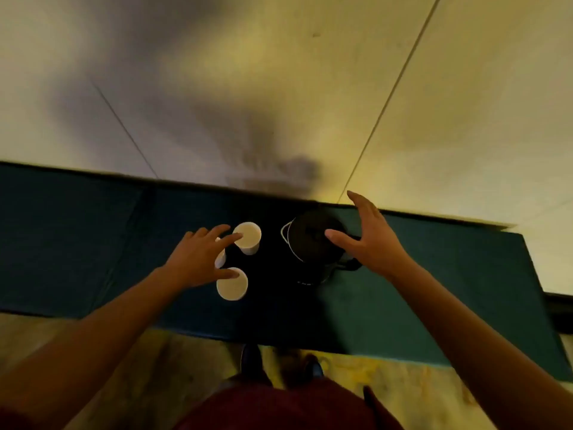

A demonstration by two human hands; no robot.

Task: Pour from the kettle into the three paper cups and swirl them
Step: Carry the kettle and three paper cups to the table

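Three white paper cups stand close together on a dark green bench. The far cup [248, 237] and the near cup [232, 284] show fully; the middle cup [220, 257] is mostly hidden under my left hand [198, 256]. That hand hovers over the cups with fingers spread, fingertips at the rims, holding nothing. A black kettle [313, 240] with a lid and a metal rim stands to the right of the cups. My right hand [369, 240] is open above the kettle's handle side, thumb over the lid, not closed on it.
The green bench [434, 290] runs left to right along a pale wall. Its near edge drops to a yellowish floor, where my feet [279, 364] stand. The picture is dim and blurred.
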